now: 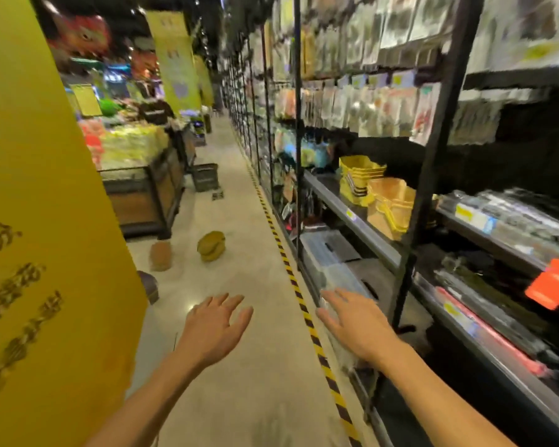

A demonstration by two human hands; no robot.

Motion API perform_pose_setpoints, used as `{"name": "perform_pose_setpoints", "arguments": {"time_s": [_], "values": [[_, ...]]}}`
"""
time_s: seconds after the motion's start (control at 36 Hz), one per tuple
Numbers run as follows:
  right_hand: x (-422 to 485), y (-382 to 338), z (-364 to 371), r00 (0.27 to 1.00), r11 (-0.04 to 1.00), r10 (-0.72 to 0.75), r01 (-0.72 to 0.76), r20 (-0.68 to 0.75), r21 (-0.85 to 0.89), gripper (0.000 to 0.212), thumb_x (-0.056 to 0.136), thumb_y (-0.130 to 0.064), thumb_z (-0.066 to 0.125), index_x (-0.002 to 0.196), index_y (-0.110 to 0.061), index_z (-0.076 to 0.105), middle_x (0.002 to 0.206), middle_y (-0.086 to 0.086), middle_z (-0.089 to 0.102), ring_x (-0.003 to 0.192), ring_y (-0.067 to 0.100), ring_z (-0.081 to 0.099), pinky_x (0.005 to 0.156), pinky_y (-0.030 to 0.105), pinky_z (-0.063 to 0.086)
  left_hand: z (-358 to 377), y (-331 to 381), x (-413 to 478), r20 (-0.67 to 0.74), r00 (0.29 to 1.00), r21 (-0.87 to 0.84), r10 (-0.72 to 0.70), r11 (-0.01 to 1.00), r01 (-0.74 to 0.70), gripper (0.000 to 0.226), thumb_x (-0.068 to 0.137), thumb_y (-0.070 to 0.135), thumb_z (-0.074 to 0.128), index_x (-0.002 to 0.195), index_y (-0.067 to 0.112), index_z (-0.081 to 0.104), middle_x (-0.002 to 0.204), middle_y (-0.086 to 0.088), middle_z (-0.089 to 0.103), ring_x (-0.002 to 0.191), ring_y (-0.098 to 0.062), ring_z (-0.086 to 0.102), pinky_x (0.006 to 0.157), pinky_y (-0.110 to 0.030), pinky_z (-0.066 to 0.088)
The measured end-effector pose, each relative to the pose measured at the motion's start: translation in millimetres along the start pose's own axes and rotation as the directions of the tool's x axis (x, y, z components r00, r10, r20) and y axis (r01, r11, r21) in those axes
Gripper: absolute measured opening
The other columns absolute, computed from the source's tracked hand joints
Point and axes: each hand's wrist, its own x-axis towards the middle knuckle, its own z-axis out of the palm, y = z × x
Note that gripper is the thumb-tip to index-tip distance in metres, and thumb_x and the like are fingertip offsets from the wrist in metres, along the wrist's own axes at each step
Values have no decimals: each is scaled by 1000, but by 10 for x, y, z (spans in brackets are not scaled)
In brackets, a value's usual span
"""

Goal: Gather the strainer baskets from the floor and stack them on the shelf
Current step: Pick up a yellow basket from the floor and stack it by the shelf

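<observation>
Three strainer baskets lie on the aisle floor ahead: a yellow basket (211, 245), an orange-brown basket (160, 255) to its left, and a dark purple basket (149, 285) half hidden behind the yellow pillar. On the shelf (362, 221) to the right stand a yellow stack of baskets (359, 179) and an orange stack (392, 206). My left hand (213, 324) hovers over the floor, fingers spread, holding nothing. My right hand (352, 321) is also spread and empty, near the shelf's lower edge. The view is blurred by motion.
A yellow pillar (39, 221) with lettering fills the left side. Black shelving with hanging packets runs along the right, behind a yellow-black floor stripe (291, 272). A wooden produce stand (142, 188) and a dark crate (205, 177) sit farther down the aisle.
</observation>
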Motion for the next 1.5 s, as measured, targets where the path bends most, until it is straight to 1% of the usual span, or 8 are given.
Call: {"name": "perform_pose_setpoints", "arguments": {"time_s": [0.08, 0.17, 0.28, 0.5, 0.61, 1.0, 1.25, 1.5], "values": [[341, -223, 10, 997, 997, -81, 81, 16, -12, 61, 105, -61, 25, 156, -30, 35, 152, 1, 47, 138, 22, 45, 112, 40, 40, -135, -232, 153, -33, 999, -4, -38, 999, 38, 59, 100, 65, 28, 149, 36, 46, 156, 2, 44, 145, -20, 36, 118, -42, 28], [695, -398, 3, 994, 994, -112, 112, 17, -4, 69, 101, -67, 18, 157, -31, 34, 158, 2, 43, 144, 22, 40, 115, 41, 37, -270, -421, 336, -45, 996, -19, -76, 997, 75, 59, 100, 64, 29, 150, 35, 45, 156, 3, 44, 145, -18, 36, 117, -41, 30], [1149, -600, -35, 990, 990, -141, 141, 11, 8, 61, 104, -63, 26, 156, -32, 36, 157, 2, 43, 142, 24, 42, 116, 43, 37, -414, -657, 610, -70, 993, -11, -99, 995, 98, 62, 99, 67, 28, 150, 36, 44, 156, 5, 45, 144, -18, 38, 116, -42, 32], [1985, -883, -71, 991, 991, -134, 134, -4, 5, 60, 103, -64, 27, 154, -34, 38, 154, 0, 46, 138, 23, 47, 111, 43, 42, -598, -1088, 1246, -109, 989, 14, -100, 995, 102, 64, 98, 68, 28, 149, 35, 45, 156, 4, 44, 145, -18, 37, 118, -44, 31], [2326, -914, -51, 990, 990, -142, 142, 16, 10, 61, 104, -63, 28, 155, -32, 37, 158, 2, 42, 143, 23, 41, 115, 42, 37, -583, -1207, 1592, -93, 989, 17, -115, 993, 117, 64, 97, 69, 28, 149, 36, 45, 156, 5, 44, 145, -18, 38, 118, -44, 31], [4153, -455, 12, 974, 974, -227, 227, 6, 6, 61, 104, -60, 30, 154, -27, 41, 153, 2, 48, 135, 24, 50, 106, 43, 46, -438, -1104, 3287, -65, 987, 40, -147, 988, 150, 62, 99, 67, 31, 147, 32, 48, 152, 5, 49, 139, -17, 45, 111, -41, 37], [5495, -76, -161, 944, 944, -331, 330, 22, 6, 60, 105, -59, 30, 154, -26, 40, 153, 3, 48, 136, 26, 48, 108, 43, 43, -438, -868, 4550, -106, 971, 19, -216, 976, 219, 61, 98, 65, 34, 145, 30, 50, 149, 5, 52, 136, -18, 47, 109, -38, 39], [6505, 166, 15, 933, 934, -358, 357, 46, 19, 63, 103, -63, 27, 153, -28, 41, 151, 2, 50, 134, 26, 51, 107, 45, 44, -338, -841, 5511, -86, 965, -10, -247, 969, 247, 61, 99, 65, 34, 146, 29, 49, 149, 4, 53, 134, -18, 49, 107, -37, 40]]}}
